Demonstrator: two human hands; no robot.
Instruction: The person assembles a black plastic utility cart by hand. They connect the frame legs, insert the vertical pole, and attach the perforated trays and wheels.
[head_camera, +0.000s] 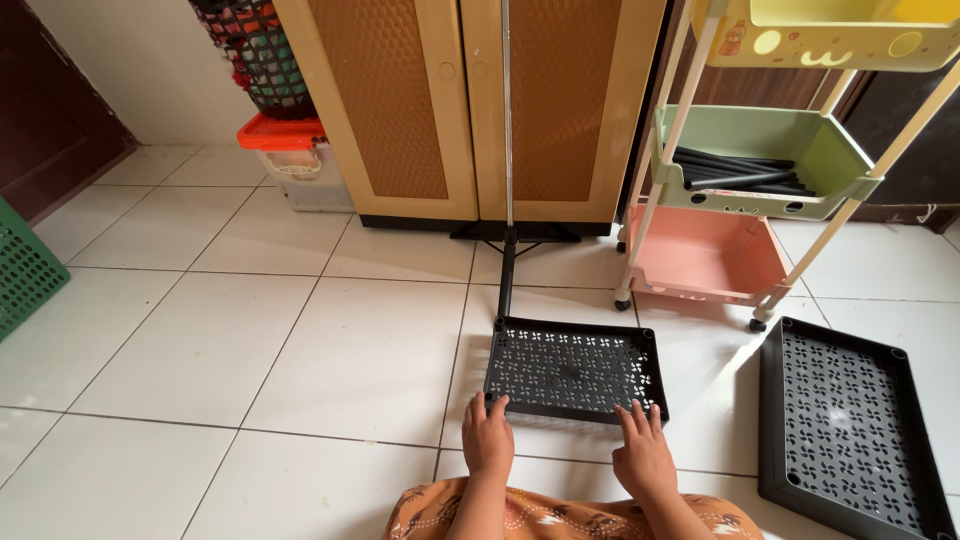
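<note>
While the black perforated shelf tray (575, 370) lies flat on the tiled floor (250, 340) straight ahead, long axis crosswise, my left hand (487, 440) and right hand (643, 452) rest apart, fingers spread on its near edge, equally close.

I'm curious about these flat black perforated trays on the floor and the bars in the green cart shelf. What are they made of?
Black trays: likely moulded plastic, matte with slight sheen; regular cut-out pattern, rounded rims. Both hands touch the nearer one. Black bars in the green shelf: smooth tubes, plastic or coated metal; cannot tell.
</note>
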